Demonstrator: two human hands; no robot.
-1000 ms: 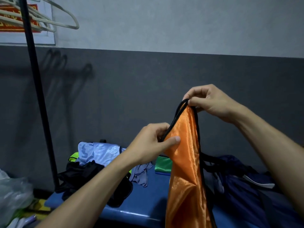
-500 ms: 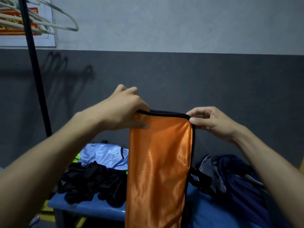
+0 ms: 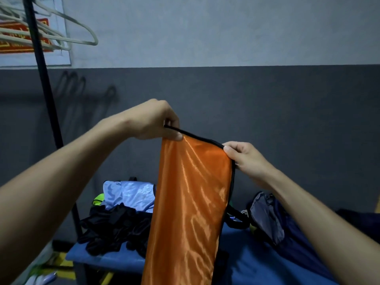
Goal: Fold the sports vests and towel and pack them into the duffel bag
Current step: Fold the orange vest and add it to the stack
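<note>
An orange sports vest (image 3: 191, 202) with black trim hangs in the air in front of me, folded lengthwise into a narrow strip. My left hand (image 3: 156, 122) pinches its upper left corner and my right hand (image 3: 244, 159) pinches its upper right corner, a little lower. Behind it, on the blue bench (image 3: 246, 262), lie a pale blue vest (image 3: 129, 194), a bit of neon yellow cloth (image 3: 98, 201) and a heap of black cloth (image 3: 115, 227). The dark blue duffel bag (image 3: 273, 221) sits open at the right of the bench.
A black pole (image 3: 43, 83) of a clothes rack stands at the left with pale hangers (image 3: 67, 25) on it. A grey wall runs close behind the bench. Plastic bags (image 3: 41, 270) lie on the floor at lower left.
Both hands spread the vest's top edge apart, from a bunched strap to a flat strip. Since half a second ago the left hand has risen slightly and the top edge now slopes down to the right.
</note>
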